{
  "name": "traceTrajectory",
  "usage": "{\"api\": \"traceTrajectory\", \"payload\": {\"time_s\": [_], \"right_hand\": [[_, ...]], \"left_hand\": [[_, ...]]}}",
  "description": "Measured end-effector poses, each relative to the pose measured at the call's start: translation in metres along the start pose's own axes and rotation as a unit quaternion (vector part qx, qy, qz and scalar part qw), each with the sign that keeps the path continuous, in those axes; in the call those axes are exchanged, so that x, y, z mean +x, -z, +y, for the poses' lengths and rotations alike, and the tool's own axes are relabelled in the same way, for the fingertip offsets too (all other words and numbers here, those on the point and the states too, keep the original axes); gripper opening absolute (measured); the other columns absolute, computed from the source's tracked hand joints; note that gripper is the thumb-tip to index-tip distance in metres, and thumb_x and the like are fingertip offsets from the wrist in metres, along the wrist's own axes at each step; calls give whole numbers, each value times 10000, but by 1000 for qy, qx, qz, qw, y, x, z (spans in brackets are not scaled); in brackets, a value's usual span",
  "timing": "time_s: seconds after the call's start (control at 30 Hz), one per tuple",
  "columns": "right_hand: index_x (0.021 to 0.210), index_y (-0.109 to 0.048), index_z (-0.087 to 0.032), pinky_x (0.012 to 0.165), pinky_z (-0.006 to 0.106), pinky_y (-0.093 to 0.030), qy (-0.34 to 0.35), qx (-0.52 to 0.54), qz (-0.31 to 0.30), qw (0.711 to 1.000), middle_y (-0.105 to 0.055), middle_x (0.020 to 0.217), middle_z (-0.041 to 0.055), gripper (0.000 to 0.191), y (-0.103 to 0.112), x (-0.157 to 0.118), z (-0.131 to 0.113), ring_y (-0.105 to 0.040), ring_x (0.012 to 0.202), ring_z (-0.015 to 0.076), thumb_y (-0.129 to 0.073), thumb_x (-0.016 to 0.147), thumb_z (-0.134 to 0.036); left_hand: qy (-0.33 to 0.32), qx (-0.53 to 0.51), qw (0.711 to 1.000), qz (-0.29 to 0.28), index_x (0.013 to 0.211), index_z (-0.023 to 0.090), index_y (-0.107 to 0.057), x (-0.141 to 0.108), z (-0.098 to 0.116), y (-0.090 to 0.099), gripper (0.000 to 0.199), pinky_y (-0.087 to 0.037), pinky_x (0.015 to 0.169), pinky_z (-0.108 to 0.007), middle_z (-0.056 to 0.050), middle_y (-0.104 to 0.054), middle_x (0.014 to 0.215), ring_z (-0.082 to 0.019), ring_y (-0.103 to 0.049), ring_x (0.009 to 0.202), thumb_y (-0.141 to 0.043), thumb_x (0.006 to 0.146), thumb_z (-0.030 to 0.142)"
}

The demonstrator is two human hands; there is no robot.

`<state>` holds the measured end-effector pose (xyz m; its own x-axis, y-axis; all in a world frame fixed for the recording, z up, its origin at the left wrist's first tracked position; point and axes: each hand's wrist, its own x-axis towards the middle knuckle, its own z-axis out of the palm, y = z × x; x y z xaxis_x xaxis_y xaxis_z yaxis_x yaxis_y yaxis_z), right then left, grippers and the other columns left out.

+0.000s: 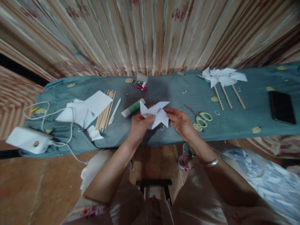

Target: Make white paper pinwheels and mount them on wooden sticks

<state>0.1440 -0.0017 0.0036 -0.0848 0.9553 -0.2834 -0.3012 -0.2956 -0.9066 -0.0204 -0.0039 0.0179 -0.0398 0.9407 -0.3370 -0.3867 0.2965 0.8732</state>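
Note:
A white paper pinwheel (157, 110) with folded blades is held up over the table's front edge, between both my hands. My left hand (141, 122) is closed on its left side, thumb lying over the paper near the middle. My right hand (178, 120) pinches the right blade between thumb and fingers. Just behind my left hand lies a green and white glue stick or tube (133, 108). Green-handled scissors (199, 116) rest to the right of my right hand. Farther back stands an open red box (140, 83) of small metal pieces.
On the left are wooden sticks (108, 109), a white pen (114, 111), white paper sheets (98, 101) and a white power bank (29, 139) with a looping cable (71, 125). On the right lie several finished-looking pinwheels on sticks (221, 76) and a black phone (282, 107). A curtain (150, 34) hangs behind.

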Motion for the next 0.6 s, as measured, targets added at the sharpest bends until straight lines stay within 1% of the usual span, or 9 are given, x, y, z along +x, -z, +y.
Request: {"api": "traceTrajectory", "payload": {"time_s": [0.1,0.23,0.33,0.4,0.5,0.6], "right_hand": [[922,-729,-239,689,291,-523,18,-5,-7,1000,-723,826,-6,366,-6,0,-2,-640,737,159,-822,659,-477],[912,-719,-242,672,267,-505,28,-2,-31,999,-718,790,-24,411,-15,2,-2,-623,695,138,-848,648,-530],[890,-701,-239,718,289,-520,47,-30,-53,997,-726,810,-17,426,-23,5,-1,-650,749,160,-871,621,-521],[870,-693,-235,742,309,-528,64,-57,-57,995,-730,829,-8,413,-29,8,0,-662,793,180,-876,611,-500],[859,-692,-225,737,321,-533,74,-74,-52,993,-736,836,-1,388,-35,12,2,-661,787,185,-875,614,-463],[887,-705,-213,716,319,-534,68,-70,-47,994,-741,838,-1,389,-40,16,4,-657,749,175,-868,621,-446]], "left_hand": [[-5,13,1000,11,687,145,-741,1,-1,3,149,-482,632,-252,-15,-722,673,-121,-610,594,-809,578,221],[-14,25,1000,7,719,151,-760,-1,-1,7,180,-488,648,-263,-22,-739,695,-135,-613,620,-819,581,252],[-20,34,999,6,740,161,-770,-1,-1,10,207,-497,668,-270,-28,-749,713,-151,-630,647,-851,588,277],[-23,39,999,4,744,172,-770,0,-1,12,225,-500,677,-273,-20,-748,708,-158,-641,656,-878,592,296],[-21,23,1000,1,737,181,-769,2,-1,15,243,-505,674,-272,-8,-748,699,-156,-643,647,-900,573,304],[-7,3,1000,9,735,169,-769,3,0,18,260,-513,661,-269,-19,-755,705,-149,-640,631,-899,542,286]]}}
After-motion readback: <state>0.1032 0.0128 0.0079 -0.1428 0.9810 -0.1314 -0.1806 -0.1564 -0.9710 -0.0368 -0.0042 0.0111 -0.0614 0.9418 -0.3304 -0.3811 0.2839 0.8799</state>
